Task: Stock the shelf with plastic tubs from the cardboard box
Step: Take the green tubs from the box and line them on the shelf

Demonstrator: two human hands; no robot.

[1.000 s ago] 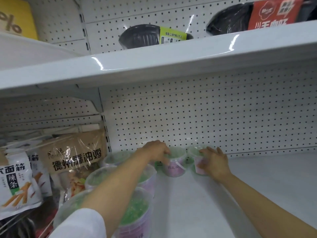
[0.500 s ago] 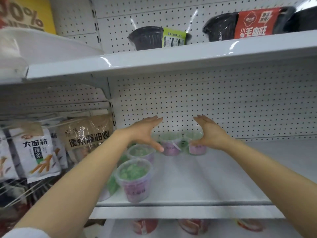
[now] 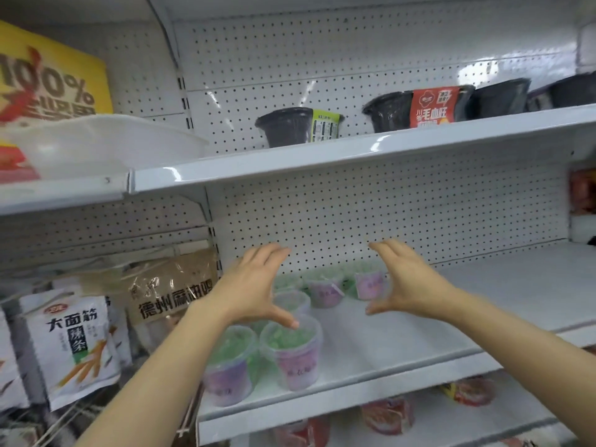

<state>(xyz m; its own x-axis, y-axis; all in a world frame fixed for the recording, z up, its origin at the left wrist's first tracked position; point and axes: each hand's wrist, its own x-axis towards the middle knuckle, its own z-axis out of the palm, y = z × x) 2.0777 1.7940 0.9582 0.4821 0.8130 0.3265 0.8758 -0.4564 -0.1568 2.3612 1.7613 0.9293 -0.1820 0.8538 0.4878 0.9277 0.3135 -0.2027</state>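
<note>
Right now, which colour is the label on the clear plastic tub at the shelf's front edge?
Purple, on the clear plastic tub; the head view shows it.

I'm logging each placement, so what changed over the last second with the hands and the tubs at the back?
Both hands let go. A second ago the left hand and right hand rested on the two rear tubs by the pegboard; now both are open, empty and drawn back toward the person. Those tubs stay where they were set, and the front tubs have not moved on the shelf.
</note>
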